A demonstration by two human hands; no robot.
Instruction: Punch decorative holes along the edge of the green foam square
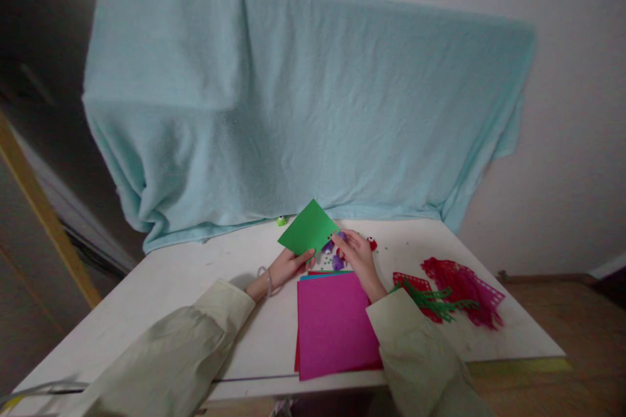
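My left hand (298, 260) pinches the lower edge of a green sheet of paper (307, 228), thumb on top. The sheet is raised above the table and tilted, one corner pointing away. At its right corner my right hand (358, 254) closes around a small purple paper punch (341, 235), partly hidden by the fingers. Small dark marks like punched holes show near that corner. Below the hands stands another purple punch (337, 262), with tiny green paper bits around it. Nearer to me lies a stack of coloured paper (337, 326), magenta on top.
On the right of the white table (195, 273) lie red punched paper scraps (460, 280) and green cut strips (430, 296). A small red item (372, 244) and a small green item (280, 221) sit farther back. A light blue cloth (313, 98) hangs behind.
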